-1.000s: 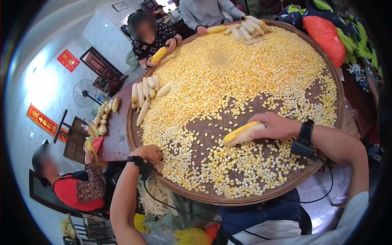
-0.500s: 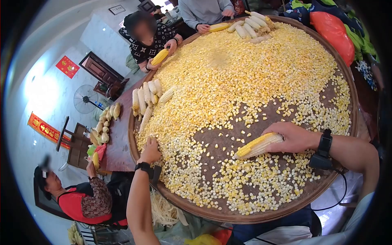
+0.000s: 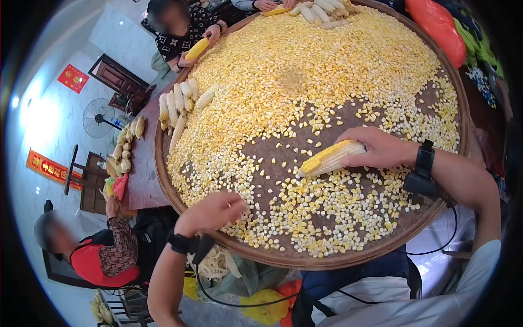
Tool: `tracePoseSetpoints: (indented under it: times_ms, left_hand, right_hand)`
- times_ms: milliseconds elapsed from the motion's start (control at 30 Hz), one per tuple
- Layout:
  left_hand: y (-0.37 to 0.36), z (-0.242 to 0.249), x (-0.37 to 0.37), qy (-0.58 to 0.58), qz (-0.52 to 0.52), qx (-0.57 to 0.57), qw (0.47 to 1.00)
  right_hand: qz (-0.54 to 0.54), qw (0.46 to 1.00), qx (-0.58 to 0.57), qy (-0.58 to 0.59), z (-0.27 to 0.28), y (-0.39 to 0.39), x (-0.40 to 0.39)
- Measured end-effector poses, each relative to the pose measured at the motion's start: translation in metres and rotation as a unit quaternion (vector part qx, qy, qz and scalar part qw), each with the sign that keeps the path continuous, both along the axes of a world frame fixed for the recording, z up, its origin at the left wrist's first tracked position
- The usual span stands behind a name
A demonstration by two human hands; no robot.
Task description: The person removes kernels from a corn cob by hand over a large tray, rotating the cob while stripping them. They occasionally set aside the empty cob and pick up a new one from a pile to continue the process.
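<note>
My right hand (image 3: pixel 378 147) is wrapped round the thick end of a corn cob (image 3: pixel 328 159) held low over the big round tray (image 3: pixel 310 260). Yellow kernels still line the cob's upper side, while its lower side is pale and stripped. Loose corn kernels (image 3: pixel 305 60) cover much of the tray, heaped thickest towards the far side, with brown woven base showing near the cob. My left hand (image 3: pixel 213 211) is above the tray's near left rim, fingers loosely bent and apart, holding nothing that I can see.
Stripped cobs (image 3: pixel 177 101) are piled on the tray's left edge, and more stripped cobs (image 3: pixel 321 10) at the far edge. A person (image 3: pixel 185 38) across from me holds a yellow cob (image 3: pixel 196 49). Another person (image 3: pixel 106 248) sits at left. Unshelled corn (image 3: pixel 124 147) lies on the side table (image 3: pixel 150 182).
My left hand has lifted off the kernels at the left rim and swung right and nearer to me. The right hand keeps its hold on the cob. The whole view has shifted slightly.
</note>
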State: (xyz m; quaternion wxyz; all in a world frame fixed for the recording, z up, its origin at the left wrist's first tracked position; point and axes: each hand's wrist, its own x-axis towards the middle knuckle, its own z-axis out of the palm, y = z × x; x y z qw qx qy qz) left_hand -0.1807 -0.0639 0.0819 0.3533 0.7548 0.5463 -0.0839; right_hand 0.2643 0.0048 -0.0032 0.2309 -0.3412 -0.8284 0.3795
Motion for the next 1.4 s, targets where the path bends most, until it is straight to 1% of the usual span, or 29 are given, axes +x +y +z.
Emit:
tracePoseSetpoints:
  times_ms: [67,167,200,300,333,433,467,567,600,700,733,800,833,900,967,1000,1067,1100,1133,1233,1267,1367,1400]
  left_hand:
    - [-0.015,-0.003,0.025,-0.033,0.014,-0.135,0.990]
    - [-0.023,-0.022,0.033,-0.032,-0.056,-0.147,0.987]
    - [-0.022,-0.018,0.037,-0.004,-0.051,-0.147,0.988]
    - [-0.016,-0.009,0.025,0.004,0.010,-0.205,0.979]
    - [-0.013,-0.011,0.013,0.016,0.018,-0.206,0.978]
    - [-0.007,-0.004,-0.009,0.126,-0.011,-0.115,0.985]
    - [-0.002,-0.014,-0.027,0.128,-0.010,-0.097,0.987]
    - [0.017,-0.023,-0.067,0.200,-0.045,-0.038,0.978]
    - [0.022,-0.026,-0.076,0.221,-0.015,-0.012,0.975]
    - [0.056,-0.066,-0.143,0.328,-0.060,0.041,0.942]
    - [0.069,-0.075,-0.165,0.278,0.022,0.031,0.960]
    - [0.083,-0.088,-0.199,0.221,0.007,0.181,0.958]
    - [0.086,-0.089,-0.203,0.189,-0.001,0.253,0.949]
    - [0.091,-0.089,-0.202,0.138,0.003,0.306,0.942]
    - [0.071,-0.048,-0.149,0.106,0.026,0.266,0.958]
    - [0.056,-0.036,-0.117,0.087,0.029,0.306,0.948]
    - [0.039,-0.017,-0.069,0.087,0.064,0.226,0.968]
    - [0.035,-0.016,-0.055,0.085,0.082,0.185,0.976]
    - [0.034,-0.019,-0.047,0.044,0.120,0.123,0.984]
    - [0.051,-0.042,-0.063,0.103,0.074,0.139,0.982]
    - [0.070,-0.061,-0.091,0.130,0.040,0.131,0.982]
    - [0.098,-0.086,-0.137,0.111,0.052,0.204,0.971]
    - [0.105,-0.086,-0.140,0.117,0.050,0.206,0.970]
  right_hand:
    - [0.001,1.000,-0.009,-0.012,0.001,0.000,0.001]
    - [0.008,1.000,-0.018,-0.018,0.005,-0.001,0.001]
    - [0.009,1.000,-0.022,-0.019,0.006,-0.001,0.001]
    - [0.016,1.000,-0.004,-0.010,0.000,0.000,0.002]
    - [0.019,1.000,0.003,-0.004,-0.001,0.000,0.002]
    - [0.021,1.000,0.002,0.000,0.001,0.000,0.004]
    - [0.022,1.000,-0.003,-0.002,0.002,-0.001,0.003]
    - [0.022,1.000,0.013,0.002,-0.003,0.000,0.004]
    - [0.024,1.000,0.014,0.000,-0.003,0.000,0.004]
    - [0.027,1.000,0.013,-0.002,0.000,-0.001,0.005]
    - [0.027,1.000,0.011,0.000,0.001,-0.001,0.005]
    - [0.027,0.999,0.017,-0.004,-0.003,0.000,0.004]
    - [0.028,0.999,0.017,-0.002,-0.003,0.000,0.004]
    - [0.030,0.999,0.017,-0.001,-0.002,0.000,0.005]
    - [0.028,0.999,0.021,-0.007,-0.003,0.001,0.006]
    - [0.029,0.999,0.024,-0.009,-0.004,0.001,0.005]
    - [0.026,0.999,0.023,-0.016,-0.002,0.001,0.005]
    - [0.026,0.999,0.022,-0.021,-0.001,0.001,0.004]
    - [0.025,0.999,0.020,-0.020,0.000,0.000,0.003]
    - [0.024,0.999,0.016,-0.023,0.001,0.000,0.004]
    - [0.025,0.999,0.016,-0.022,0.001,-0.001,0.004]
    - [0.027,0.999,0.009,-0.020,0.001,0.000,0.004]
    - [0.026,0.999,0.013,-0.023,0.000,0.000,0.004]
